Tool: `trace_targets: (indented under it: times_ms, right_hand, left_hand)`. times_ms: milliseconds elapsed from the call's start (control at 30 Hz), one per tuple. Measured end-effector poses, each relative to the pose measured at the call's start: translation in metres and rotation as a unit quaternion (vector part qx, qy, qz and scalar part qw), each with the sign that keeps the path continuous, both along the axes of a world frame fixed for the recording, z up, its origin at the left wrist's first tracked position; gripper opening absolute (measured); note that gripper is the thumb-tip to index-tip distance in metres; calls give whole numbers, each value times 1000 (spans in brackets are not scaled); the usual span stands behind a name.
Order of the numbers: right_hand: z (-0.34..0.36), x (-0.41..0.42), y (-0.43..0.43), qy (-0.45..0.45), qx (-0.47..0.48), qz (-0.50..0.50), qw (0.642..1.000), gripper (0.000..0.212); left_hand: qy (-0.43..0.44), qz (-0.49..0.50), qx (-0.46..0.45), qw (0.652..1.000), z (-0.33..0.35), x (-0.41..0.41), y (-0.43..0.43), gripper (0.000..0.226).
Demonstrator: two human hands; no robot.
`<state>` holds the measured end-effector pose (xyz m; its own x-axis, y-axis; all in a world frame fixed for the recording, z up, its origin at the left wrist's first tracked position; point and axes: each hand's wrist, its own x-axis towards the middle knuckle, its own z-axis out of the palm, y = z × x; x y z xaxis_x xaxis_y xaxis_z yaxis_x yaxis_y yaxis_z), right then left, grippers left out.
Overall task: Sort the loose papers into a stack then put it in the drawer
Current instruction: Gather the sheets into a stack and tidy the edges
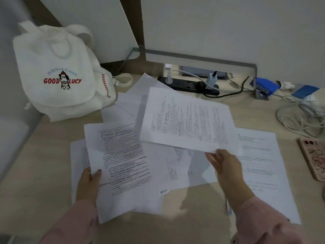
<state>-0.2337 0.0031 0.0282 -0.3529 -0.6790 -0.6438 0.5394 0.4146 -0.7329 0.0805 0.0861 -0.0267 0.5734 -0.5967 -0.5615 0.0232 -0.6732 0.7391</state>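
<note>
papers (177, 166) | L hand (88, 182) grips near sheet (123, 162) | R hand (226, 166) grips far sheet (186, 120)

The papers (123, 155) are white with thin black lines of print; on some sheets the print is dense, on others it is pale grey. The worktop (44, 164) is light beige. The bag (52, 95) is cream-white. It has red letters, small pale blue letters above them, a black-and-white dog with a red hat, and a row of red chevrons on the side. The power strip (186, 85) is black, with white plugs (212, 80). The cables (299, 117) are white and grey. The box (265, 86) is bright blue. The phone case (313, 159) is pink with a cartoon drawing. The sleeves (263, 219) are pink. One nail (99, 172) is dark. The frame (202, 58) is grey.
</note>
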Motion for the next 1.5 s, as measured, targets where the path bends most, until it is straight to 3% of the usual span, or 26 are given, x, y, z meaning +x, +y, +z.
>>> trace_targets:
  times_ms: [167,267,367,467,600,667,767,900,933,967,1033,1067,1100,1167,1333,1400,1500]
  right_hand:
    - [-29,55,35,-47,65,81,993,20]
    - [-42,78,58,-65,114,128,983,16]
    - [-51,90,75,-67,155,240,956,23]
    - [-51,89,78,-60,161,331,928,27]
    - [-52,64,61,-28,128,270,954,25]
    - [-49,49,51,35,105,282,953,21]
    - [-44,47,45,107,106,394,907,12]
    - [-34,67,49,78,136,624,766,16]
    - [-34,69,47,86,134,629,761,20]
    - [-36,71,42,115,126,601,781,24]
    - [-43,68,26,251,84,479,837,24]
    - [-45,66,16,343,45,420,839,21]
    - [-46,66,6,429,7,390,815,22]
    - [-50,67,-16,546,-66,401,732,36]
    - [-67,81,-64,635,-97,532,552,66]
    - [-76,83,-73,646,-75,560,513,66]
    - [-85,83,-77,672,-79,552,487,50]
  left_hand:
    - [79,24,-6,997,-3,-15,0,16]
    - [140,44,-21,989,-1,-24,-2,29]
    - [168,12,-46,985,0,-33,-5,50]
    - [155,34,-63,985,-1,-39,-7,37]
    - [153,49,-59,985,-6,-39,-11,34]
    - [156,49,-60,985,-9,-36,-12,35]
    - [141,56,-58,987,-15,-32,-10,41]
    - [133,58,-60,988,-19,-30,-10,44]
    - [130,58,-61,988,-20,-28,-10,42]
    - [122,57,-59,989,-20,-26,-11,42]
    - [101,49,-57,992,-18,-19,-10,44]
    - [89,42,-58,993,-18,-15,-10,45]
    - [77,36,-57,995,-17,-10,-9,45]
    - [65,27,-57,996,-16,-2,-7,45]
    - [77,21,-64,995,-12,5,-4,39]
    - [88,19,-62,994,-12,6,-3,37]
    - [97,18,-55,994,-16,8,-1,37]
